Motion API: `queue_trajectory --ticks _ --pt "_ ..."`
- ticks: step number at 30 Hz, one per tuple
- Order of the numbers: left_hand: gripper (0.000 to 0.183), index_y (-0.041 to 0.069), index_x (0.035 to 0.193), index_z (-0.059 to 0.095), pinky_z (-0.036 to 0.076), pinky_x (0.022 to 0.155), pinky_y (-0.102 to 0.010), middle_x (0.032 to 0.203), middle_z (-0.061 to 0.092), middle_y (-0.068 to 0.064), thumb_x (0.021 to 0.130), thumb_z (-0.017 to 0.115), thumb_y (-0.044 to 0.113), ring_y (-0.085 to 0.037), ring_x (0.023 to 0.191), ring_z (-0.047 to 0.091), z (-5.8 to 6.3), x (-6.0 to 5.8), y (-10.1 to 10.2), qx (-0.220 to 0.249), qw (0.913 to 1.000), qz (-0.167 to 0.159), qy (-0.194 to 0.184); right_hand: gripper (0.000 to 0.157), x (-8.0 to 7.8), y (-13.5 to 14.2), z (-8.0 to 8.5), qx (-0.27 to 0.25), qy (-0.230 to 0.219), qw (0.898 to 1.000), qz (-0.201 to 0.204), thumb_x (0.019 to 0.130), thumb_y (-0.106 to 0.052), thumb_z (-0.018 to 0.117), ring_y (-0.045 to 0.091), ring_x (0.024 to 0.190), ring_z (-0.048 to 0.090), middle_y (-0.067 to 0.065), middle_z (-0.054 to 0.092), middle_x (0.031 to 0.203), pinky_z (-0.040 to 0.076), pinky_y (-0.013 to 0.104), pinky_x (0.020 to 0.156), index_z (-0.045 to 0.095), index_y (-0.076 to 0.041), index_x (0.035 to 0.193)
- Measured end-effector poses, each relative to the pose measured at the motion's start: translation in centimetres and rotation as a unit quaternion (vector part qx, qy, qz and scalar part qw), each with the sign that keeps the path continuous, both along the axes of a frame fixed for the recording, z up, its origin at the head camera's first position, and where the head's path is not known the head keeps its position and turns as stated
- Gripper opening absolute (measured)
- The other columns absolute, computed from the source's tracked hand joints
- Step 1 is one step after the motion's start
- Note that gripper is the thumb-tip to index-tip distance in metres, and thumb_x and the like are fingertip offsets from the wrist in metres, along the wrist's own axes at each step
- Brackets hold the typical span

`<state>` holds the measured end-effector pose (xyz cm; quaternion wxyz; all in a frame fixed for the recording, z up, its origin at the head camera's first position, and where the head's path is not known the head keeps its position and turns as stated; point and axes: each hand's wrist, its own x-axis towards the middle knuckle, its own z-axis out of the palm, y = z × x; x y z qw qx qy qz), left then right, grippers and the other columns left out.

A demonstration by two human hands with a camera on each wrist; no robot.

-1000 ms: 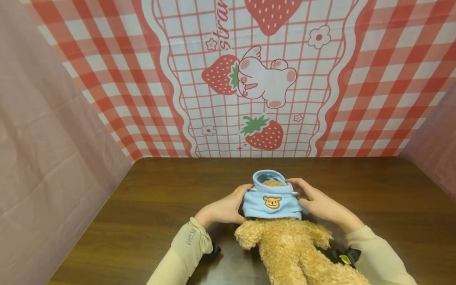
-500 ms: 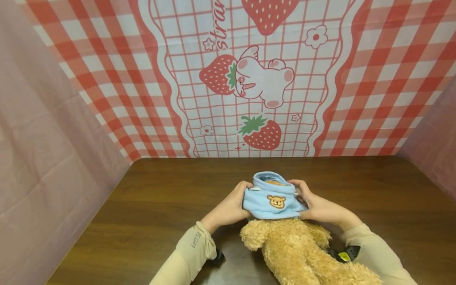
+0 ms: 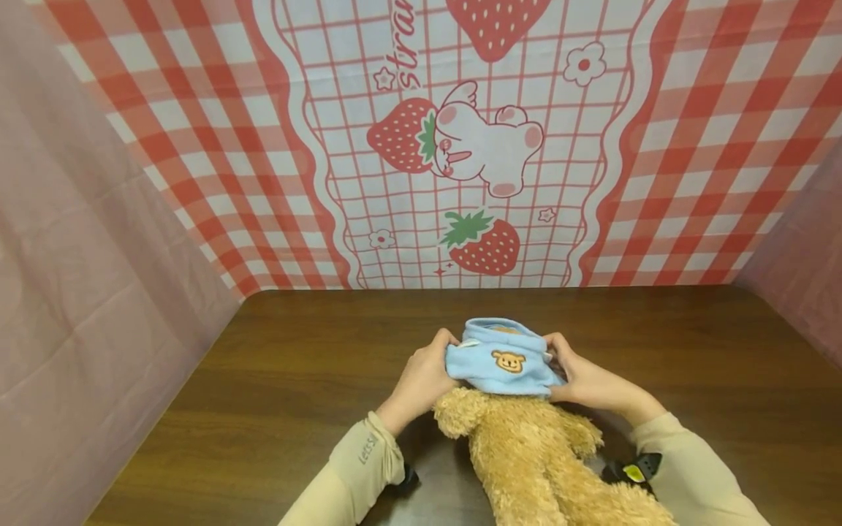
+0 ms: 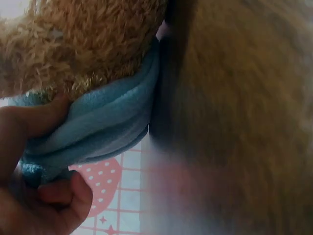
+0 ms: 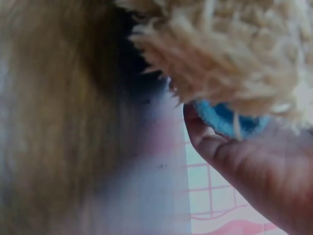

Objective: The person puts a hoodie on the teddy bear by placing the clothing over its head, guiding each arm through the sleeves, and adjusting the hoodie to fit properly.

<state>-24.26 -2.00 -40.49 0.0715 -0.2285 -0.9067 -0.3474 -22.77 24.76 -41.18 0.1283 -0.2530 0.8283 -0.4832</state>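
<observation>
A tan plush teddy bear (image 3: 520,453) lies on its back on the table, its legs toward the person. Over its head sits a light blue garment (image 3: 487,365) with a bear-face patch; a bit of tan fur shows in the neck opening. My left hand (image 3: 424,376) grips the garment's left side, and in the left wrist view its thumb presses at the hem beside the fur while the fingers (image 4: 63,196) curl around the cloth. On the other side my right hand (image 3: 582,376) pinches the garment's right edge. The bear's face is hidden under the cloth.
The dark wooden table (image 3: 296,365) meets a red-and-white checked cloth (image 3: 710,161) with strawberry prints at the back. Pink curtains (image 3: 99,292) hang at both sides. Black wrist devices (image 3: 634,471) sit at the sleeves.
The garment's neck opening has tipped down, so less fur shows inside it. The garment and bear shifted slightly right, then back left. Both hands keep hold.
</observation>
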Motion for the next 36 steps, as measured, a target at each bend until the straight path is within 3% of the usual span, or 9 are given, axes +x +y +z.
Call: queue_trajectory --ticks 5,8,13,18,22,26,30,36 --pt "0.020 0.018 0.082 0.052 0.040 0.049 -0.026 0.065 0.059 0.001 0.070 0.068 0.019 -0.015 0.054 0.053 0.3 0.1 0.1 -0.031 0.9987 0.029 0.029 0.061 0.0 -0.1 0.1 0.001 -0.003 1.000 -0.011 0.072 0.002 0.060 0.018 0.099 0.045 0.023 0.039 0.115 0.040 0.022 0.076 0.019 0.000 0.117" --pt "0.014 0.019 0.077 0.053 0.038 0.048 -0.025 0.062 0.056 0.004 0.071 0.066 0.021 -0.012 0.052 0.050 0.5 0.0 0.0 -0.054 0.9975 0.029 0.035 0.061 0.0 -0.1 0.1 0.002 -0.007 1.000 -0.010 0.073 0.002 0.059 0.024 0.101 0.044 0.024 0.037 0.116 0.040 0.022 0.076 0.017 0.001 0.117" --pt "0.028 0.018 0.098 0.056 0.044 0.062 -0.030 0.088 0.060 0.002 0.074 0.069 0.024 -0.013 0.070 0.054 1.4 -0.1 -0.9 -0.091 0.9956 -0.020 -0.007 0.063 0.0 -0.2 0.1 -0.001 0.000 1.000 -0.015 0.073 0.002 0.061 0.025 0.104 0.043 0.026 0.039 0.118 0.040 0.020 0.078 0.016 0.001 0.118" --pt "0.060 0.014 0.126 0.044 0.044 0.067 -0.031 0.121 0.041 -0.008 0.074 0.071 0.024 -0.016 0.075 0.053 2.6 -0.2 -2.2 -0.107 0.9902 -0.071 -0.055 0.061 0.0 -0.1 0.3 -0.004 0.001 1.000 -0.010 0.074 -0.003 0.064 0.042 0.120 0.035 0.029 0.039 0.121 0.040 0.022 0.086 0.019 0.001 0.116" --pt "0.071 0.010 0.133 0.039 0.046 0.076 -0.031 0.125 0.038 -0.010 0.073 0.073 0.025 -0.017 0.087 0.053 3.5 -0.2 -3.2 -0.108 0.9860 -0.113 -0.058 0.064 0.1 0.7 0.5 0.010 -0.027 1.000 0.008 0.075 -0.006 0.065 0.051 0.127 0.021 0.030 0.031 0.128 0.041 0.026 0.087 0.017 -0.001 0.117" --pt "0.057 0.011 0.125 0.049 0.040 0.092 -0.033 0.121 0.047 -0.004 0.077 0.071 0.031 -0.017 0.111 0.045 4.3 -0.1 -3.7 -0.102 0.9828 -0.151 -0.030 0.067 0.1 1.8 0.5 0.041 -0.061 0.997 0.027 0.074 -0.003 0.064 0.048 0.123 0.028 0.029 0.028 0.129 0.044 0.024 0.077 0.017 -0.001 0.121" --pt "0.047 0.018 0.122 0.052 0.041 0.090 -0.030 0.119 0.048 0.003 0.082 0.063 0.041 -0.012 0.108 0.046 4.5 0.1 -3.7 -0.072 0.9806 -0.175 -0.049 0.066 0.0 2.0 0.5 0.071 -0.053 0.996 0.024 0.076 -0.012 0.067 0.046 0.121 0.032 0.030 0.033 0.127 0.044 0.025 0.079 0.023 -0.001 0.124" --pt "0.091 0.022 0.140 0.026 0.033 0.101 -0.029 0.136 0.029 -0.002 0.068 0.073 0.052 -0.014 0.126 0.033 4.4 0.9 -3.2 -0.112 0.9603 -0.227 -0.118 0.060 -0.2 0.6 0.2 0.086 -0.005 0.996 -0.026 0.073 -0.014 0.067 0.047 0.125 0.030 0.033 0.037 0.128 0.041 0.036 0.085 0.029 -0.003 0.119"
